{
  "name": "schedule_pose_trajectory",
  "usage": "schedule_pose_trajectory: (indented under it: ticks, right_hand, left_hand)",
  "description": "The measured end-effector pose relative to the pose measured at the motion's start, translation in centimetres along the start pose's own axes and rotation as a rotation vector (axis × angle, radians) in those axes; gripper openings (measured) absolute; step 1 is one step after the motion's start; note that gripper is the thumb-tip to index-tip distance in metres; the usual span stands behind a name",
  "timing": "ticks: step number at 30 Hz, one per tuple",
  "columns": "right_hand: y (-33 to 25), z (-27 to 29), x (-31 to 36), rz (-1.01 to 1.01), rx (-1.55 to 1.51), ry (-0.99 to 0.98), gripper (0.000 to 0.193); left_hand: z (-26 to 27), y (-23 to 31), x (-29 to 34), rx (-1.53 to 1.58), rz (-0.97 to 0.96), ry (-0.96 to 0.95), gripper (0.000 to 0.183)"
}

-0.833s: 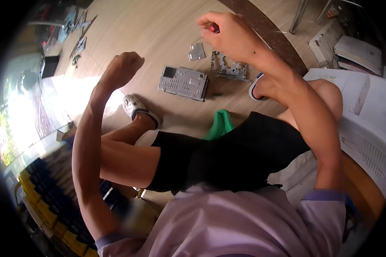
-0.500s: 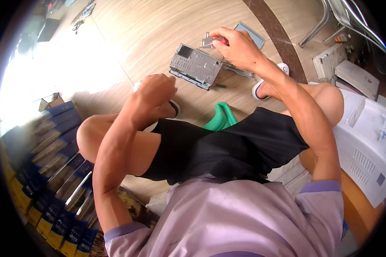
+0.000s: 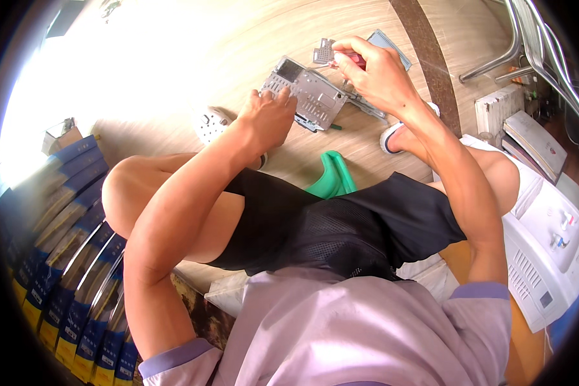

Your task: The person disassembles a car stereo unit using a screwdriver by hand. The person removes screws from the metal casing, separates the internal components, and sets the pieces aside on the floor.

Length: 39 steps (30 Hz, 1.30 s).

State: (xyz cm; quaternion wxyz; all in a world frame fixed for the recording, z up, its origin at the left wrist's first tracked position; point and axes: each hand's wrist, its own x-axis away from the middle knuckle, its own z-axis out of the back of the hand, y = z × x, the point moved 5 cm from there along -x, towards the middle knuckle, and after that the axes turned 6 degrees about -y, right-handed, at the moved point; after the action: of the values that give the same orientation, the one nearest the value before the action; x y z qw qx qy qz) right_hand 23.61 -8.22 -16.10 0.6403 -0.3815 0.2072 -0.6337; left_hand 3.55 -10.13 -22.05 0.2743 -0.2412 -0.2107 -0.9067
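A silver metal-cased unit that looks like a car stereo (image 3: 318,96) lies on the floor in front of me, its slotted top up. My left hand (image 3: 268,117) grips its near left side, with fingertips over the top edge. Above its far side, my right hand (image 3: 374,71) is closed around a screwdriver with a red handle (image 3: 356,60). The screwdriver's shaft points left, over the unit's far edge; whether the tip touches is hard to tell. Just beyond lies a small grey perforated metal piece (image 3: 323,51).
A grey-blue vented metal cover (image 3: 390,49) and a metal bracket (image 3: 368,109) lie to the right. My green stool (image 3: 331,177) is between my legs. Blue and yellow boxes (image 3: 77,309) line the left; a white water dispenser (image 3: 540,257) and metal chair (image 3: 518,38) stand right.
My left hand has come forward and right onto the unit. My right hand has shifted slightly right, still holding the screwdriver, whose shaft now shows. The view has shifted a little.
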Motion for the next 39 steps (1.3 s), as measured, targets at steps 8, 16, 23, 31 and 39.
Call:
schedule_pose_trajectory:
  ticks: [8,16,23,31,39]
  right_hand:
    - [-0.2,0.2,0.8,-0.027,-0.047,-0.032,0.025]
    - [-0.3,0.0,1.0,0.02,-0.042,-0.017,0.023]
    - [-0.9,0.2,1.1,0.049,0.0,-0.006,0.022]
    - [-0.9,0.0,1.2,0.078,0.002,0.005,0.021]
    - [-0.8,-0.2,1.2,0.089,0.015,-0.006,0.02]
  left_hand:
    - [-2.1,-0.8,-1.0,0.018,0.034,-0.258,0.069]
    - [-1.5,-0.8,-1.2,0.029,0.026,-0.266,0.064]
    - [-1.4,-0.8,-1.3,0.031,0.027,-0.302,0.063]
    - [-1.5,-0.9,-1.1,0.036,0.025,-0.301,0.062]
    - [-1.4,-0.8,-1.2,0.026,0.018,-0.314,0.06]
